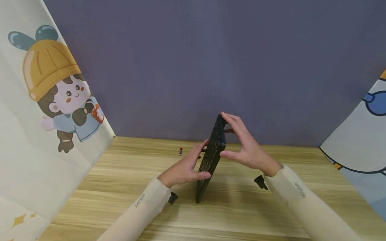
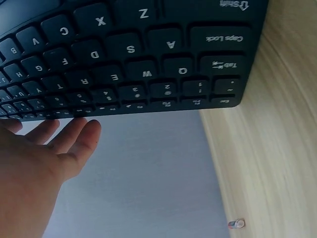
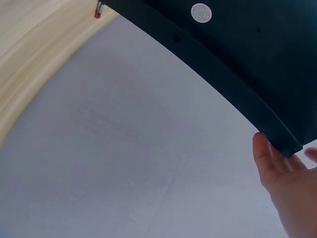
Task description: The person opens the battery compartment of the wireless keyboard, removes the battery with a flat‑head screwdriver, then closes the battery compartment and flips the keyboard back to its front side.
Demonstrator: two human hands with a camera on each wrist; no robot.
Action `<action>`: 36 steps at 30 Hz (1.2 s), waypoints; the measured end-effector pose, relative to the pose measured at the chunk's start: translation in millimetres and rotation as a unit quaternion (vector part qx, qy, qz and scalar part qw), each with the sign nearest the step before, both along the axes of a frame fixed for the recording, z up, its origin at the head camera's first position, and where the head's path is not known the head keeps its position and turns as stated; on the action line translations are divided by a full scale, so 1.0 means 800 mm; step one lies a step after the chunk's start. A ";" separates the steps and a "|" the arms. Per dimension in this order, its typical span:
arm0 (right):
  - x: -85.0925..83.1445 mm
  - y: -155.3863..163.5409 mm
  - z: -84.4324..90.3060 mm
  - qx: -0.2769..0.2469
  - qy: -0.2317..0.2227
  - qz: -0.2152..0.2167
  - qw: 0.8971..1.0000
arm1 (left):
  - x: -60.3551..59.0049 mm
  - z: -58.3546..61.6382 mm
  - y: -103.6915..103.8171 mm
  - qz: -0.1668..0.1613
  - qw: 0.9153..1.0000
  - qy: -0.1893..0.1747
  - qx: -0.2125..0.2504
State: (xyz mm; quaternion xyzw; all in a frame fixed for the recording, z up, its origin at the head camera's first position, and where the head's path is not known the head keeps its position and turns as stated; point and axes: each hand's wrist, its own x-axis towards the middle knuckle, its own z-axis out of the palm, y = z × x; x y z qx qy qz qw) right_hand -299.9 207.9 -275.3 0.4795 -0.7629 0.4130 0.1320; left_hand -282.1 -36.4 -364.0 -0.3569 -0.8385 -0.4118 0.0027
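A black keyboard [image 1: 212, 157] stands tilted on one short end on the wooden table [image 1: 126, 194]. My left hand [image 1: 187, 167] lies against its key side with straight fingers, the thumb touching lower down. In the left wrist view the keys [image 2: 129, 54] fill the top, with the fingers [image 2: 69, 139] of my left hand just under the edge. My right hand [image 1: 244, 147] holds the upper end from the back side, fingers over the top corner and thumb on the long edge. The right wrist view shows the keyboard's smooth back [image 3: 237, 49], its corner sitting between the thumb and fingers of my right hand [image 3: 287, 183].
A small battery with a red end [image 1: 180, 151] lies on the table beyond my left hand, near the purple back wall [image 1: 193, 67]. Cartoon-printed panels close off the left [image 1: 45, 110] and right [image 1: 362, 140] sides. Bare wood stretches in front of the keyboard.
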 end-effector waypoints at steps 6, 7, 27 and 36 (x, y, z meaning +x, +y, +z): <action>0.006 0.013 0.000 0.022 0.012 -0.015 1.000 | 0.001 -0.005 0.002 -0.011 1.000 -0.008 -0.019; 0.007 0.016 0.000 0.028 0.014 -0.020 0.999 | 0.001 -0.006 0.002 -0.011 1.000 -0.009 -0.022; 0.037 0.083 -0.002 0.096 -0.007 -0.115 0.989 | 0.011 -0.038 -0.007 -0.011 0.987 -0.047 -0.156; 0.047 0.108 -0.019 0.117 -0.009 -0.138 0.983 | 0.014 -0.049 -0.022 0.007 0.981 -0.067 -0.184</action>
